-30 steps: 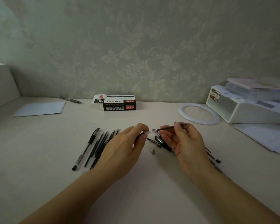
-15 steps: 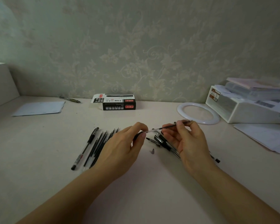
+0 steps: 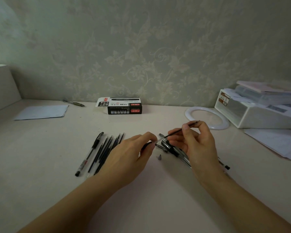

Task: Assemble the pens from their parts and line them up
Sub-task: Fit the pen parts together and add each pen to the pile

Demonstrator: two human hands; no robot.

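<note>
My left hand (image 3: 133, 155) pinches a clear pen barrel (image 3: 152, 143) with a black grip, its open end pointing right. My right hand (image 3: 195, 145) pinches a thin black refill (image 3: 190, 126), held slanted, its lower end just apart from the barrel's mouth. To the left lie one assembled pen (image 3: 89, 154) and a row of several dark refills (image 3: 106, 151). A heap of pen barrels and caps (image 3: 173, 149) sits under my right hand, partly hidden. A small grey cone tip (image 3: 160, 157) stands on the desk between my hands.
A black pen box (image 3: 124, 107) stands by the wall. A white ring (image 3: 207, 117) and a white tray of papers (image 3: 259, 111) sit at the right, loose sheets (image 3: 275, 142) beside them. A paper sheet (image 3: 42, 111) and a pen (image 3: 74, 103) lie far left.
My right hand has drawn the refill up and to the right, out of line with the barrel. My left hand holds the barrel almost where it was.
</note>
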